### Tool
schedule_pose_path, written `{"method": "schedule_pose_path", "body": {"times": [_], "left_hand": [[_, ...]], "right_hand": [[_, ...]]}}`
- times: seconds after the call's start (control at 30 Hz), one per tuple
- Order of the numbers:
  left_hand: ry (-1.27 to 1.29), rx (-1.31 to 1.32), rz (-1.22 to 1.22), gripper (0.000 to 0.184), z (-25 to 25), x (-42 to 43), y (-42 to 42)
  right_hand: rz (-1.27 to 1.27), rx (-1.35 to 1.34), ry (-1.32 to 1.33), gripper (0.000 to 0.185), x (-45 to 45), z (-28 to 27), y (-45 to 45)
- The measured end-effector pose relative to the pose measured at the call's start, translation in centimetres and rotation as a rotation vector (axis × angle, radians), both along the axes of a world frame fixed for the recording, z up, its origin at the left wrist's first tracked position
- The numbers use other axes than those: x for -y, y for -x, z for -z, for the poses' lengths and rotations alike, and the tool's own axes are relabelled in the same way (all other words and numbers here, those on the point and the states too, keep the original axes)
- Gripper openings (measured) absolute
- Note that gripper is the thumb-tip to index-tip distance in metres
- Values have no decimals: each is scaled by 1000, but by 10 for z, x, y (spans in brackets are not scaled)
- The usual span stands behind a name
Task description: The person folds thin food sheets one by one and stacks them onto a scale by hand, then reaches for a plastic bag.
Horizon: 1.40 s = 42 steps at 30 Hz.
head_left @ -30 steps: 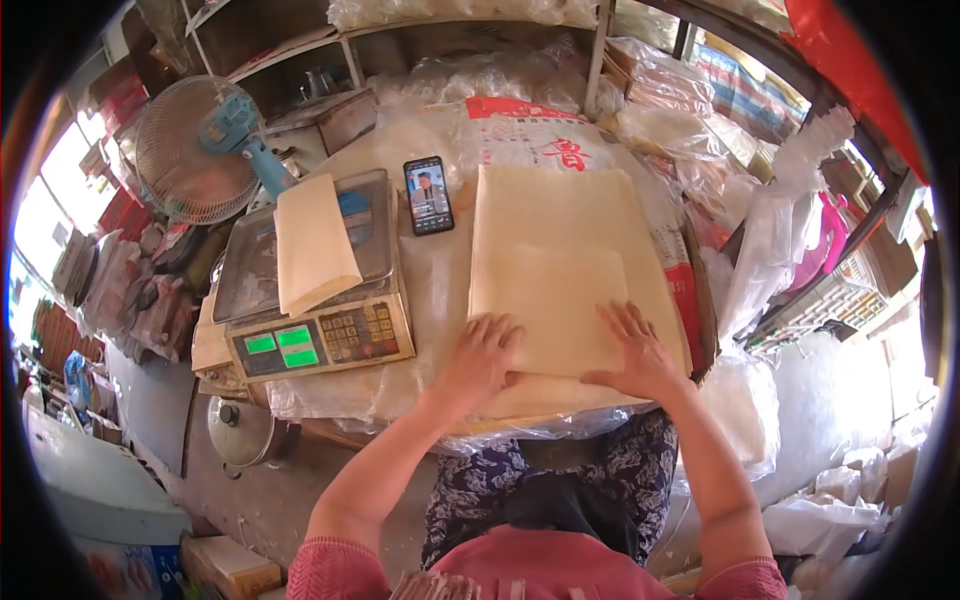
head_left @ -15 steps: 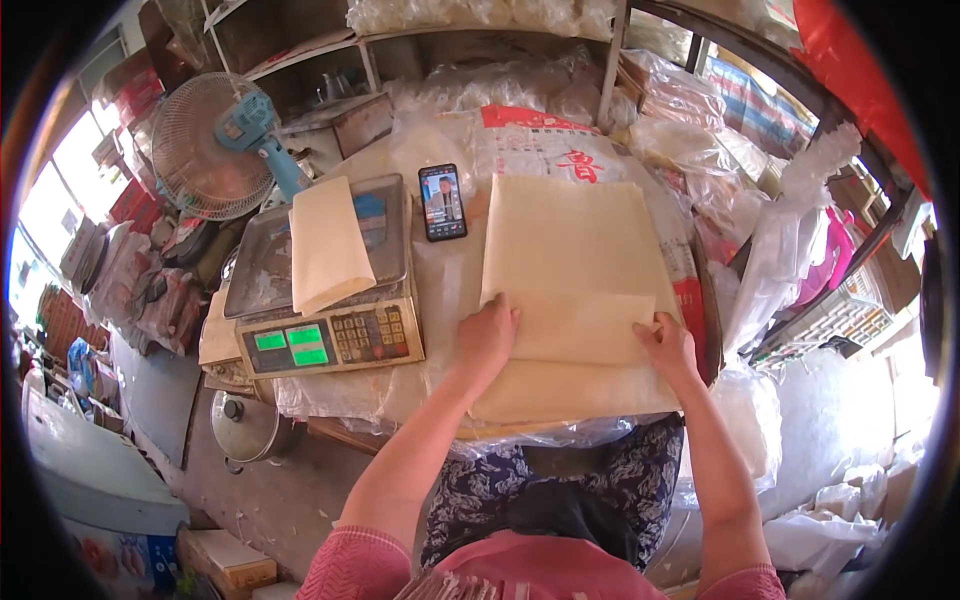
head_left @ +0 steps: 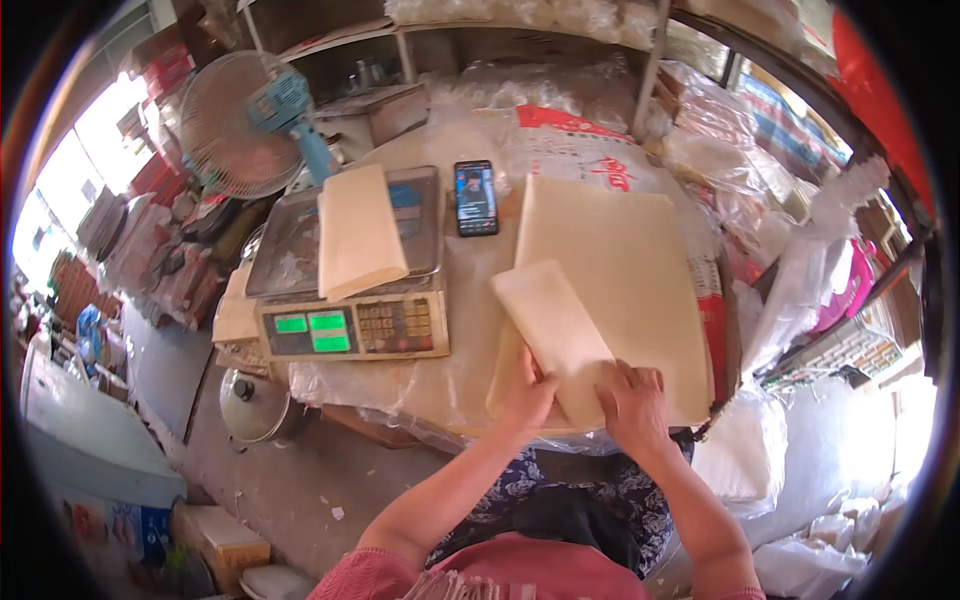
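Both forearms angle in to the sheet stack's (head_left: 640, 250) near edge. Scale (head_left: 385, 325) sits left of stack, open plastic strip between. Folded sheet (head_left: 560, 325) on stack's near-left part, long axis slanting far-left to near-right. Left hand (head_left: 530, 398) part-closed on its left edge, thumb up; right hand (head_left: 636, 405) curled on its right edge.

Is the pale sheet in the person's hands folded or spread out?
Folded: the pale sheet between the left hand and right hand forms a narrow strip, aslant over the wider flat sheets.
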State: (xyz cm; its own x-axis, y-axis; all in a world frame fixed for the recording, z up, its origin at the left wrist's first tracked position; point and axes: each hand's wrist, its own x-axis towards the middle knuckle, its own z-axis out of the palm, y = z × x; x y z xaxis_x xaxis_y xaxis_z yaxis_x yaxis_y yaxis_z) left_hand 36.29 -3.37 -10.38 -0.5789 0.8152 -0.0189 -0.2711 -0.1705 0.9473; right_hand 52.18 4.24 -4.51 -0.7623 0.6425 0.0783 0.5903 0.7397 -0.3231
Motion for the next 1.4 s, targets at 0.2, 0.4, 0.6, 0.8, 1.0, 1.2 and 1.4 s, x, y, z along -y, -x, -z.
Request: {"method": "schedule_pose_path", "body": {"times": [0.2, 0.4, 0.6, 0.8, 1.0, 1.2, 1.4], "left_hand": [[41, -363, -250, 77, -86, 31, 93], [11, -372, -433, 64, -155, 51, 278], [286, -348, -501, 61, -115, 52, 344], [254, -1144, -911, 53, -109, 70, 296], [44, -1214, -594, 50, -54, 77, 121], [151, -1080, -299, 48, -12, 87, 60], [166, -1058, -207, 45, -7, 90, 52]], "right_hand": [[-93, -195, -35, 45, -9, 26, -18], [-104, -166, -71, 41, -4, 27, -18], [-106, -172, -132, 41, -3, 33, -19], [-150, -211, -65, 31, -5, 22, -14], [-449, -106, -133, 15, 19, 9, 27], [-587, 32, -225, 13, 22, 7, 49], [-619, 89, -264, 12, 21, 10, 50]]}}
